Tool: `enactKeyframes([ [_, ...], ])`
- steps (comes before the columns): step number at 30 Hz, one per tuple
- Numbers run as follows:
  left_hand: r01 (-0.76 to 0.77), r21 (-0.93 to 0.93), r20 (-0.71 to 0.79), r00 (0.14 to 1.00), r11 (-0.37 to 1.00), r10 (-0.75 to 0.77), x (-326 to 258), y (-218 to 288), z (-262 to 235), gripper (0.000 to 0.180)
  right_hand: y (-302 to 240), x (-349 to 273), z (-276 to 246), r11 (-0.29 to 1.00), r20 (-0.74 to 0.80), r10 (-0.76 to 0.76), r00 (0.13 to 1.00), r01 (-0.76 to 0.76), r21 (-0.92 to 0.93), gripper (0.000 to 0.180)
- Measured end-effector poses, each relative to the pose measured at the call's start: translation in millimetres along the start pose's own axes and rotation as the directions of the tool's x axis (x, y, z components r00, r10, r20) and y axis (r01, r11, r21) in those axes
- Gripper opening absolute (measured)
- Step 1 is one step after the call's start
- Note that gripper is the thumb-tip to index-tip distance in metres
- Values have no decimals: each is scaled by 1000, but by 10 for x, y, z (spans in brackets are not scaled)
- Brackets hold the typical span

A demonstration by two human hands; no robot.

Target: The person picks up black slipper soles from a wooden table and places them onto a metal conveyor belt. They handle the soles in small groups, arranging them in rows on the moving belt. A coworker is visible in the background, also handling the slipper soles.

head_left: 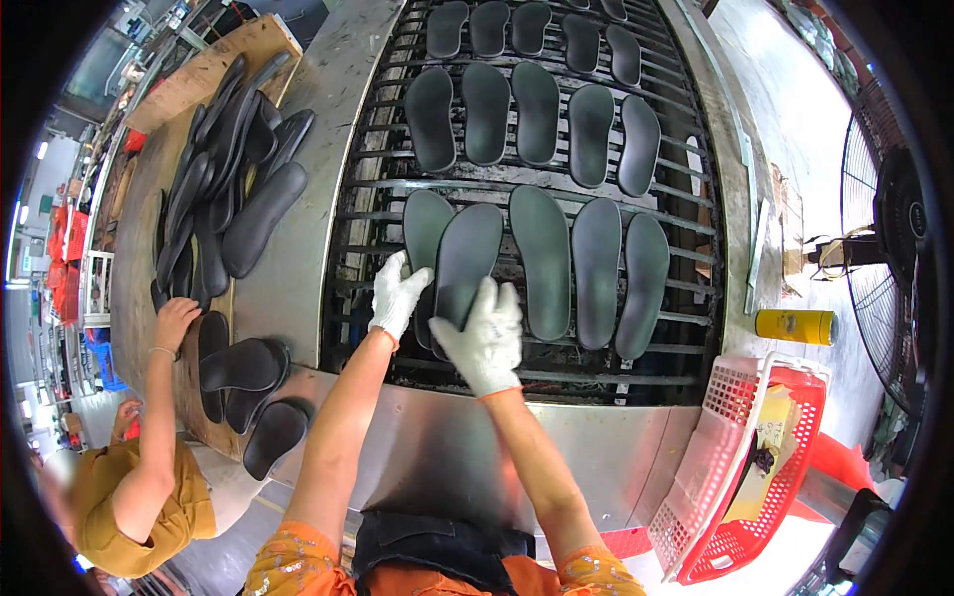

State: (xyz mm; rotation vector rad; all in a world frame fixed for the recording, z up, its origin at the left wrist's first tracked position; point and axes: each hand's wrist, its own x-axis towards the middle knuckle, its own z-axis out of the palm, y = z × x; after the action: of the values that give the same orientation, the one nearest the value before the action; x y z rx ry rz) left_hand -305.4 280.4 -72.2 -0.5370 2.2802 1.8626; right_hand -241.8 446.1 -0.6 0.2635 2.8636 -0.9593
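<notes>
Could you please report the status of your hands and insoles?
Left hand at the leftmost near-row insole. Right hand on the insole beside it. Nothing visibly blocking either hand.

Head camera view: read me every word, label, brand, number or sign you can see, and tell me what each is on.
Yellow paper in the red basket: handwritten marks, which I won't copy out.
Yellow cylinder: any print is too small to read.
Black fan: small hub emblem, too small to read.
Dark insoles on the bars: no lettering I can make out.
</notes>
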Motion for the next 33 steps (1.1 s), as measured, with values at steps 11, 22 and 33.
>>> enactKeyframes([
  [11, 9, -34, 71, 997, 999, -6, 113, 50, -104, 41, -12, 396, 114, 985, 141, 147, 979, -132, -113, 88],
  [22, -62, 241, -51, 996, 969, 77, 306, -132, -188, 45, 17, 477, 207, 972, 77, 125, 989, -107, -208, 85],
  [33, -164, 210, -73, 980, 964, 183, -549, 54, -492, 32, -20, 99, 183, 963, -166, -208, 964, 172, -207, 60],
])
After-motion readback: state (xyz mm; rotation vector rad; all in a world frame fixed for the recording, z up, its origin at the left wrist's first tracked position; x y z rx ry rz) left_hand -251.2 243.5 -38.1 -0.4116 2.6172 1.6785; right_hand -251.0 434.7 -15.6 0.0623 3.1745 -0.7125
